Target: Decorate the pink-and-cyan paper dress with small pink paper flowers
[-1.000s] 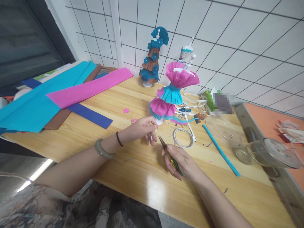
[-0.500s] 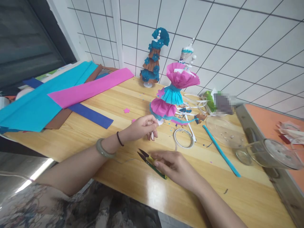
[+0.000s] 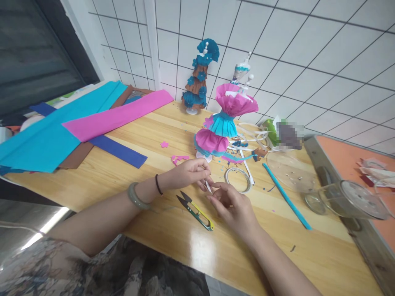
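My left hand pinches a small white strip, which looks like a piece of tape. My right hand meets it from the right, thumb and forefinger closed at the strip's near end. Just below my hands, yellow-and-green thread snips lie on the wooden table, blades pointing left. Beyond my hands stands a figure in a pink and turquoise paper dress on a white base. A tape roll lies flat behind my right hand.
Folded crepe paper is piled at the left. A second figure in teal and brown stands by the tiled wall. Pink paper flowers and scraps are scattered about. A turquoise strip and a clear jar are at the right.
My right hand has put the snips down on the table and moved up to my left hand. Its fingers are now at the white strip.
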The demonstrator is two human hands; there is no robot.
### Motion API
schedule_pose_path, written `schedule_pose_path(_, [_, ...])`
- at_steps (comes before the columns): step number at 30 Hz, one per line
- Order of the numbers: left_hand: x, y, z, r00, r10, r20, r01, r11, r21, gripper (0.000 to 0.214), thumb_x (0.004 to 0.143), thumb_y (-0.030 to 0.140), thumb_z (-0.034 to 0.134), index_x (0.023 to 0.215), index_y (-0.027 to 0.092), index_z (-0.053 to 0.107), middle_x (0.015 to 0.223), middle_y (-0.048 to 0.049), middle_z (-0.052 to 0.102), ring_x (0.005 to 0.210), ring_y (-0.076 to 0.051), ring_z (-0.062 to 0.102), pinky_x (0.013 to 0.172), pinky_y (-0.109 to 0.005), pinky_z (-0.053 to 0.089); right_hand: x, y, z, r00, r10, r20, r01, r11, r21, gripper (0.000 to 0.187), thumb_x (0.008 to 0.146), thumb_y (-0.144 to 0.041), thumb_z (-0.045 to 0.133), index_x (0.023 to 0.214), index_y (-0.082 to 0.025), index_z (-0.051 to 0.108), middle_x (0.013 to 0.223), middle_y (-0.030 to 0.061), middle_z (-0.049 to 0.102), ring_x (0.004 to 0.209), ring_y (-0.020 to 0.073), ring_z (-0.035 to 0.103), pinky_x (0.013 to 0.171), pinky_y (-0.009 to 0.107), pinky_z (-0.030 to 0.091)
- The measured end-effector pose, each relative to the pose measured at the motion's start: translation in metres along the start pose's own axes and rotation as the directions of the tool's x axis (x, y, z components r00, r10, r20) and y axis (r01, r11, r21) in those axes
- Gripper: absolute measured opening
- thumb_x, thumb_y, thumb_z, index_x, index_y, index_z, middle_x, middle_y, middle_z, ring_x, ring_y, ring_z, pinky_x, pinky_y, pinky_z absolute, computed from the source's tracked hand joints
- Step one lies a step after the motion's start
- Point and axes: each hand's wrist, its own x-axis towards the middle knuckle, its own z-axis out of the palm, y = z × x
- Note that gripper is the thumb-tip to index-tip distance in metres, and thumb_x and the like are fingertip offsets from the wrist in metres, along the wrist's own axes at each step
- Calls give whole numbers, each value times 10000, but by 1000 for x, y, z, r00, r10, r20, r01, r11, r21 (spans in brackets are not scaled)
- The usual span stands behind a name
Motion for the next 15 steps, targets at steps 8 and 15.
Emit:
schedule_pose_path(8, [-1, -1, -4, 997, 76, -31, -71, 990, 125, 228, 825, 363, 496, 841, 143, 437, 835, -62, 651, 477, -69, 560, 411, -173, 402, -1, -13, -12, 934, 250, 255, -355, 730, 584, 230, 790, -392, 569, 795, -165, 533, 430, -54, 537, 248, 57, 432, 263, 142, 286])
schedule_pose_path(15, [1, -5, -1, 988, 136, -66, -123, 977, 173, 213, 817, 342, 510, 815, 129, 503, 629, 10, 562, 477, -50, 466, 434, -174, 352, 0, -1, -28, 911, 113, 396, -399, 480, 781, 187, 729, -299, 662, 725, -149, 552, 451, -44, 575, 236, 36, 429, 242, 107, 268])
